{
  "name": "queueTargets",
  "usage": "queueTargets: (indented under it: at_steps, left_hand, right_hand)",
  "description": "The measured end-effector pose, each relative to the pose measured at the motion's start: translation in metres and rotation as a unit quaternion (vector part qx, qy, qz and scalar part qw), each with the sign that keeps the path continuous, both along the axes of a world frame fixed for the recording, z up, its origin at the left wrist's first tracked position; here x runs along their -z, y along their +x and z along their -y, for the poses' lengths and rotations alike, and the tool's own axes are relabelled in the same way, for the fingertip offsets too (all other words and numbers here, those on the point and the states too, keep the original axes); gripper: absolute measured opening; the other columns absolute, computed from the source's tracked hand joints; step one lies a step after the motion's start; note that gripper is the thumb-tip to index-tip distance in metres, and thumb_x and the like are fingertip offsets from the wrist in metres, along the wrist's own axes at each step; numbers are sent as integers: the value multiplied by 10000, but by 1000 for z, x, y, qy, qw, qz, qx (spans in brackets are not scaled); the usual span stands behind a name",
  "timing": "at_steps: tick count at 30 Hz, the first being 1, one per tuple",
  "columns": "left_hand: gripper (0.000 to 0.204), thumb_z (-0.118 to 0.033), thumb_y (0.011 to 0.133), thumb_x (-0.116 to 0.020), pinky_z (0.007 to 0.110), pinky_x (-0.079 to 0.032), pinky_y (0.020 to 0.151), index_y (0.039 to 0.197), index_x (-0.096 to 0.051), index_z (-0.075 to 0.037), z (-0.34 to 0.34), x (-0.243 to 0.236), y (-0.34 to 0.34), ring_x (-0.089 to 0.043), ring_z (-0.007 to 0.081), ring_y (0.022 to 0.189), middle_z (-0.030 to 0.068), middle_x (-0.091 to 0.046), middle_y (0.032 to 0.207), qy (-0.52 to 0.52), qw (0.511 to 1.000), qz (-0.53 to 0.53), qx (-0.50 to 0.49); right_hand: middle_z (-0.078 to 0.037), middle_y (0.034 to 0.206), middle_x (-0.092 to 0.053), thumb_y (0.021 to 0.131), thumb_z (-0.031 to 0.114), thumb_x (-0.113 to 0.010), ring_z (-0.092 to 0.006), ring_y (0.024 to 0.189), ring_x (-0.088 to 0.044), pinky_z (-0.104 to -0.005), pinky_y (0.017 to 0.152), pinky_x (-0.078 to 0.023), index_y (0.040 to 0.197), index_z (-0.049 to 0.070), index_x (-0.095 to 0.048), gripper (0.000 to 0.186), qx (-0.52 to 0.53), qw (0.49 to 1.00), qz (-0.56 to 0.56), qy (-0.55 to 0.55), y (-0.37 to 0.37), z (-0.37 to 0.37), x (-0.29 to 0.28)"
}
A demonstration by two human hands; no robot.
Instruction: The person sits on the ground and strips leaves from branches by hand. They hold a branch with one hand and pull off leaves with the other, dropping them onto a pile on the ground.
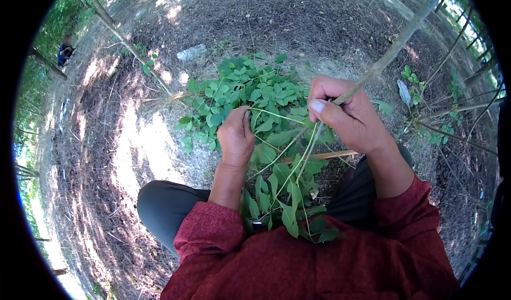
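Note:
My right hand [346,116] is closed around a long, pale brown branch [387,56] that slants up to the upper right. Thin green stems with leaves [287,215] hang from its lower part over my lap. My left hand [237,135] pinches one of those green stems between thumb and finger, left of my right hand. A pile of small-leaved green sprigs [245,87] lies on the ground just beyond both hands.
Thin tree stems [128,42] rise at the upper left and right. A pale stone [191,52] and a pale crumpled object [403,92] lie on the leaf litter. A brownish stick [335,155] is by my lap. Another person [65,52] is at the far left.

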State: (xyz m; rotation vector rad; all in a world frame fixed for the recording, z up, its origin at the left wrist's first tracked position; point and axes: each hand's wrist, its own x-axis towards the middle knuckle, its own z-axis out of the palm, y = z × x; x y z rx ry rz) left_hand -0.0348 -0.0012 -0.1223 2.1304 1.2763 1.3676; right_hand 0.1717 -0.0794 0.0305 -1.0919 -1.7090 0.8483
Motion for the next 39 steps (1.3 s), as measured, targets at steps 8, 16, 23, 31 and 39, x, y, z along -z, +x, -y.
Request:
queueTargets:
  at_steps: [8,16,23,31,39]
  left_hand:
    - [100,-90,882,-512,434,-450,586,898,-588,-27,-6,13,-4,-592,370,669,169,-599,732,-106,989,-6,-99]
    - [170,-137,918,-478,264,-422,446,825,-587,-45,-38,59,-47,-517,142,578,57,-547,725,-355,833,387,-173]
    - [325,-348,927,-542,264,-426,512,735,-510,-87,-21,9,-28,-523,146,613,72,-597,798,-447,671,592,6]
    - [322,-426,848,-640,290,-506,655,837,-604,-106,-12,1,-22,-580,170,731,95,-606,1082,-418,637,609,221]
    - [288,-273,859,-665,332,-526,765,1049,-585,-72,-21,3,-25,-611,210,937,133,-611,1114,-418,714,551,110]
  right_hand:
    - [10,580,-379,859,151,-538,-70,555,-357,-275,491,-298,698,33,-453,217,-4,1000,24,13,0,0,2]
    - [-22,604,-397,849,118,-513,-122,542,-387,-300,512,-315,687,23,-447,199,-65,998,-2,12,-15,13,-8]
    - [16,596,-371,852,131,-542,-67,563,-358,-274,501,-299,668,38,-428,235,-44,999,-26,-7,-6,6,-3]
    - [14,601,-342,853,117,-551,-66,563,-326,-273,493,-278,660,37,-390,264,-51,999,-12,-16,-7,8,-3]
    - [16,596,-334,856,128,-551,-65,562,-321,-275,490,-276,661,38,-376,278,-38,999,-22,-10,-3,4,2]
